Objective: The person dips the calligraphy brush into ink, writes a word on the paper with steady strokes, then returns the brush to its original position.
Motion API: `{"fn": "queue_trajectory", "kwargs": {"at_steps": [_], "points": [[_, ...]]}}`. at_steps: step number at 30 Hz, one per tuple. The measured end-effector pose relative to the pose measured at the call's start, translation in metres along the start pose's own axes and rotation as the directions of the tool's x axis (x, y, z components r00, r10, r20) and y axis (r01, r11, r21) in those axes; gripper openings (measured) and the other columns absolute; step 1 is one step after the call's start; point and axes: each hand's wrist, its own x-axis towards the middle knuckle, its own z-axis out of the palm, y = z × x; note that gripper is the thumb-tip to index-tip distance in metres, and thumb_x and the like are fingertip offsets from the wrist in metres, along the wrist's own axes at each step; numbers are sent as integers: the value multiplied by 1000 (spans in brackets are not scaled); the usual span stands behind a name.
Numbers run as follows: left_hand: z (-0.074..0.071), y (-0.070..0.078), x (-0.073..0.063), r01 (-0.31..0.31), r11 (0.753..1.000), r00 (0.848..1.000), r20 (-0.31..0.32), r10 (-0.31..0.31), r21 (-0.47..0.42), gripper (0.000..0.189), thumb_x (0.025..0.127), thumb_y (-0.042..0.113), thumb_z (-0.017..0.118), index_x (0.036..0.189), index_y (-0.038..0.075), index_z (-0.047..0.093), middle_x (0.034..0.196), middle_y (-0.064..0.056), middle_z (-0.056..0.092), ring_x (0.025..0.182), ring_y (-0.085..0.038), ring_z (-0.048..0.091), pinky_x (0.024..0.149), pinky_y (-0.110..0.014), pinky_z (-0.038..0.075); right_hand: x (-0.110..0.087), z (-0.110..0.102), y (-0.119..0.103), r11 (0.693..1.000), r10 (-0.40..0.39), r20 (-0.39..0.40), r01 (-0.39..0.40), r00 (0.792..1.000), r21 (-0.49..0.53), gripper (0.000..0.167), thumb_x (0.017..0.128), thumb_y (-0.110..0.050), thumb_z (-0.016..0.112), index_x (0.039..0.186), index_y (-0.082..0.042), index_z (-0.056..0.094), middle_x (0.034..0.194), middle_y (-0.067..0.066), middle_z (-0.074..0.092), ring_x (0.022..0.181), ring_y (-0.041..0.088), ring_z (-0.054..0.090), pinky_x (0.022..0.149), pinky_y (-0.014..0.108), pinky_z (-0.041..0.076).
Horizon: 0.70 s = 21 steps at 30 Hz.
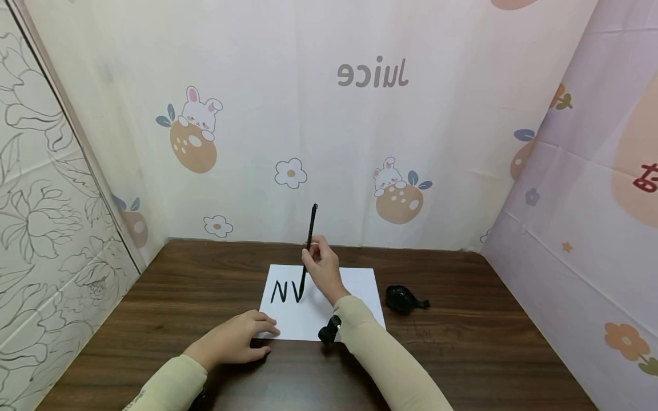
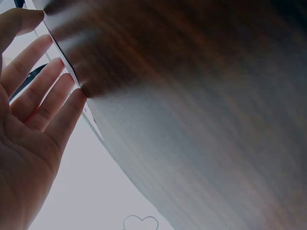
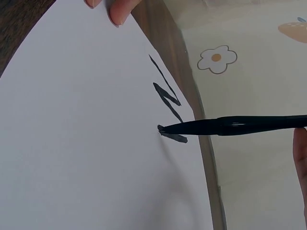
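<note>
My right hand [image 1: 325, 273] pinches a slim black writing brush [image 1: 311, 227], holding it nearly upright over a white sheet of paper [image 1: 360, 288]. In the right wrist view the brush tip rests at the end of a fresh black stroke [image 3: 175, 138]. An N-shaped mark [image 1: 279, 291] stands to the left, with a V-like shape beside it under the brush. My left hand [image 1: 236, 338] lies with fingers extended on the paper's lower left corner, its thumb on the table. The left wrist view shows its palm and spread fingers [image 2: 45, 103].
A small black dish with a short handle [image 1: 403, 299] sits on the brown wooden table [image 1: 462, 342], right of the paper. Behind the table hangs a pale printed curtain [image 1: 247, 114]; patterned sheets flank both sides. A small black camera [image 1: 329, 331] is strapped to the right wrist.
</note>
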Motion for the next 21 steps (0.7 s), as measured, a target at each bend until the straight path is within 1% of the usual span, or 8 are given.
{"fn": "queue_trajectory", "kwargs": {"at_steps": [4,10,21], "points": [[0,0,0,2,1000,1000,0,-2,4,27,87,19,75,113,13,74,120,-4,66,111,-21,61,93,-38,52,-1,0,0,1000,0,-5,-1,1000,-7,15,97,-12,60,112,-15,58,82,1,53,74,15,53,63,27,49],[0,0,0,6,1000,1000,2,-6,4,27,87,19,75,113,13,74,119,-4,66,111,-20,61,93,-38,52,-2,0,0,1000,-12,-7,12,1000,-15,15,98,-12,60,113,-13,59,83,0,53,75,14,52,62,25,47],[1,-1,0,18,1000,1000,14,-18,0,27,88,20,75,113,13,74,120,-3,65,111,-20,61,93,-38,52,-4,0,4,999,-19,-7,19,1000,-42,15,98,-12,61,112,-13,58,85,-1,54,77,14,54,65,26,49]]}}
